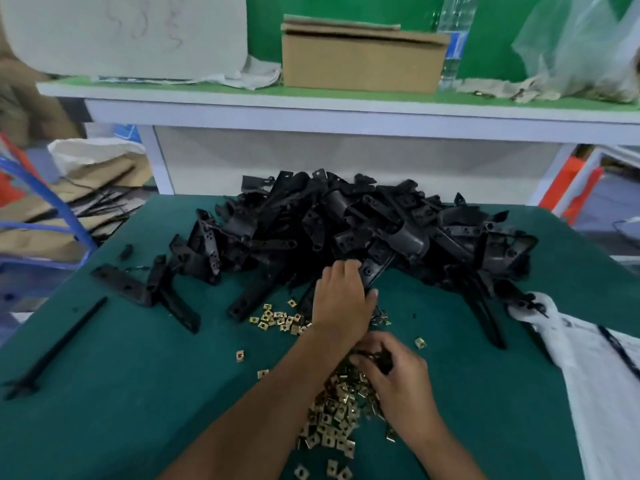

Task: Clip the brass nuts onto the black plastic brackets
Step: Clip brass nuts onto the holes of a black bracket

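On the green table mat [138, 393], the left hand [341, 299] grips a black plastic bracket [375, 271] at the bracket heap's [363, 223] near edge; the right hand [398, 375] pinches brass nuts [337, 410] nearer the person.

Site: I take this for a small factory assembly bench | evidence: green work mat [138, 393] heaped with identical black plastic brackets [363, 230] and loose brass nuts [336, 417] | behind: white shelf [311, 102] holding a cardboard box [360, 60], plastic bags [585, 46]
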